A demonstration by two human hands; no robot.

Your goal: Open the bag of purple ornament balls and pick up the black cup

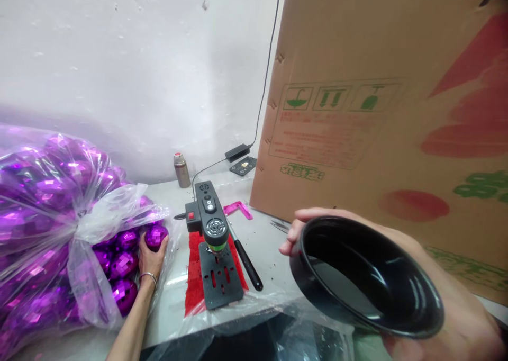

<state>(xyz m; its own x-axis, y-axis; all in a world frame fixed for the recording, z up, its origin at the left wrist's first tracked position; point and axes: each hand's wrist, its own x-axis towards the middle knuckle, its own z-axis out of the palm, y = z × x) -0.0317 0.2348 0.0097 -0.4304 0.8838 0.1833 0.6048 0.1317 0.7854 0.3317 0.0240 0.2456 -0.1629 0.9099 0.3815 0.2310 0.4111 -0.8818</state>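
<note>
My left hand (151, 255), with a thin bracelet at the wrist, reaches into a clear plastic bag (85, 226) full of shiny purple faceted ornaments, and its fingers are closed around one purple ornament (156, 236) at the bag's mouth. At the lower right my right hand (432, 297) grips a glossy black bowl (367, 276), tilted so that its empty inside faces me. Between the hands a small black bench tool (210, 220) with a red button stands on a slotted black base plate (220, 281) over a red cloth (194, 273).
A large cardboard box (381, 107) fills the right side. A black-handled tool (248, 265) lies beside the base plate, a pink piece (238, 209) behind it. A small metal canister (182, 169), a power adapter (237, 152) and a cable stand near the white wall.
</note>
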